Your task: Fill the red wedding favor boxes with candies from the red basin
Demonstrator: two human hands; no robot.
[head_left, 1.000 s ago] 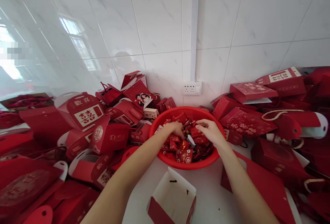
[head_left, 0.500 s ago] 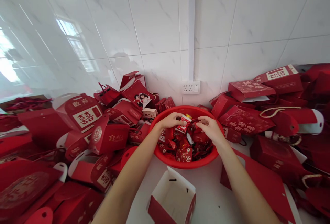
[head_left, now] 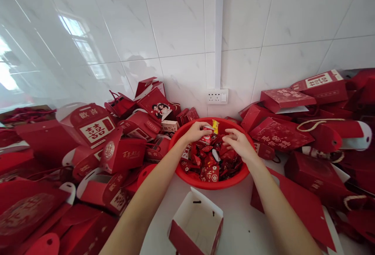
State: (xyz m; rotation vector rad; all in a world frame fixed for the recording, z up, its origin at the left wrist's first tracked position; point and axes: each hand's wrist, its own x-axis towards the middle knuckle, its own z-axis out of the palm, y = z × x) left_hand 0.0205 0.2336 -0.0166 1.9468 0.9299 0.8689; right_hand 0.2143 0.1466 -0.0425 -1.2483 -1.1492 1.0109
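A round red basket (head_left: 212,185) stands by the wall, filled with small red-wrapped packets (head_left: 209,173) and a yellow one (head_left: 215,126). Over its left part, my left hand (head_left: 198,131) pinches a small red and white packet (head_left: 207,131). On the right side of the basket my right hand (head_left: 238,142) has its thumb and fingers apart, with nothing seen between them. An open box (head_left: 197,223), white inside and red outside, sits in front of the basket.
Many red gift boxes (head_left: 96,126) are heaped on the left, and more red boxes (head_left: 283,134) with rope handles on the right. A wall socket (head_left: 217,96) is on the tiled wall behind the basket. A large red box (head_left: 301,204) lies beside my right forearm.
The packet in my left hand has tilted and shows less of its face. The yellow packet is now more exposed. My right hand has shifted slightly, and the camera view has moved a little.
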